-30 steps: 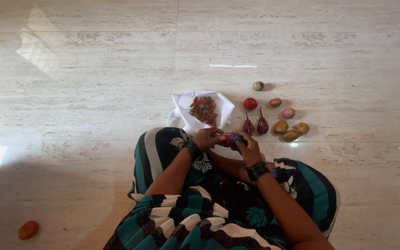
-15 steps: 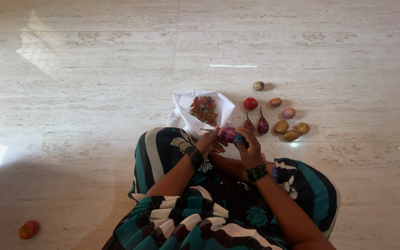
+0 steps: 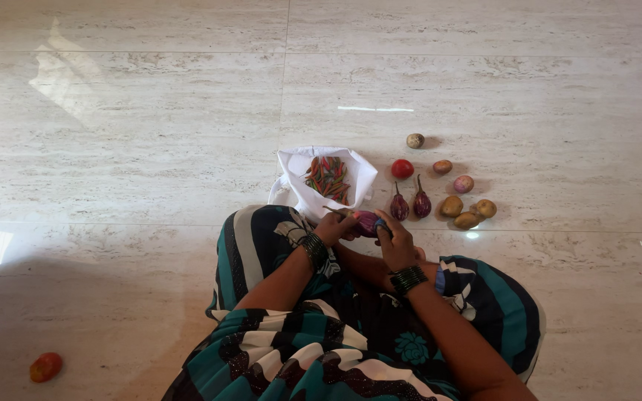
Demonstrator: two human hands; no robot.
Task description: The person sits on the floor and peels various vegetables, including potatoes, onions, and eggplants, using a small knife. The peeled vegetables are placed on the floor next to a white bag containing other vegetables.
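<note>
Just above the person's lap, the left hand (image 3: 334, 225) and the right hand (image 3: 397, 241) both close their fingers around a small purple eggplant (image 3: 366, 221); the right hand also seems to hold a small blue tool, too hidden to identify. Behind them on the marble floor (image 3: 150, 134) sit a white bag of chillies (image 3: 326, 177), two more eggplants (image 3: 410, 204), a tomato (image 3: 402, 168) and several potatoes (image 3: 468, 209).

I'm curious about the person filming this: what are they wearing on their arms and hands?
Both arms are bare, with no sleeves or gloves. The left hand and right hand each have a stack of dark green bangles at the wrist, the right stack being at.
</note>
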